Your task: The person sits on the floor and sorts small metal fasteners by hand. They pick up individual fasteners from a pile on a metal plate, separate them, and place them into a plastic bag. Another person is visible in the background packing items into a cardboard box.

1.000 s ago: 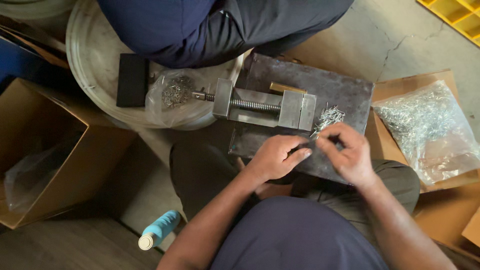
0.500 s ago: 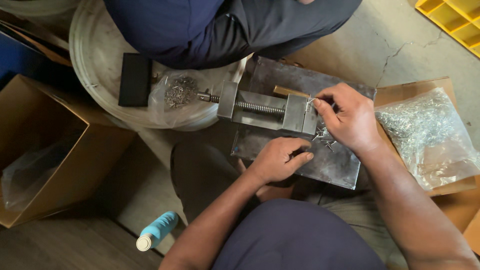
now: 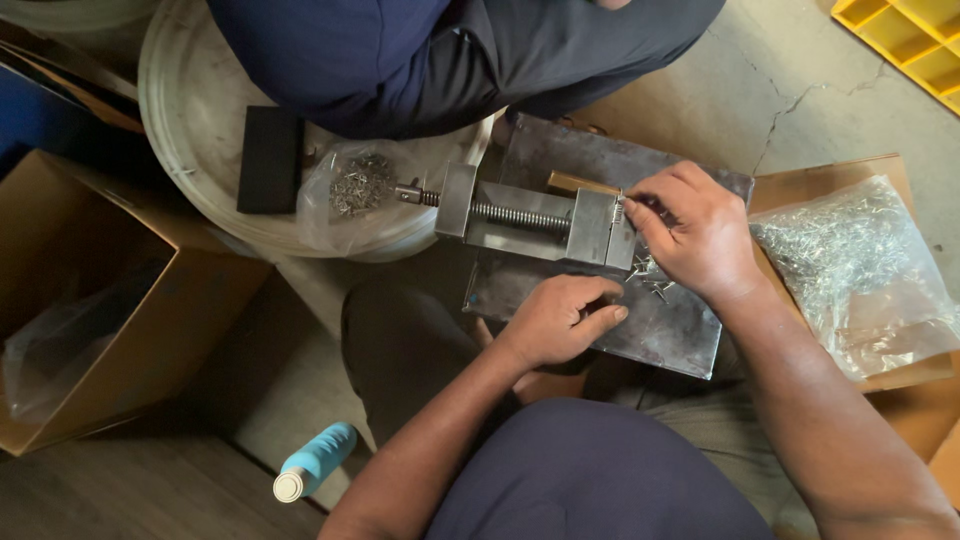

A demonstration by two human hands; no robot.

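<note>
Right hand pinching a small metal piece at the vise jaw end. Left hand curled loosely just below the vise. Loose pieces beside it, a full bag waiting: plenty left, apparently.

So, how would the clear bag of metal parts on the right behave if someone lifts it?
The bag would probably sag and shift, since its thin film is crumpled around loose small parts. It looks heavy for its size, being full of metal. The film may tear if gripped at one corner.
</note>
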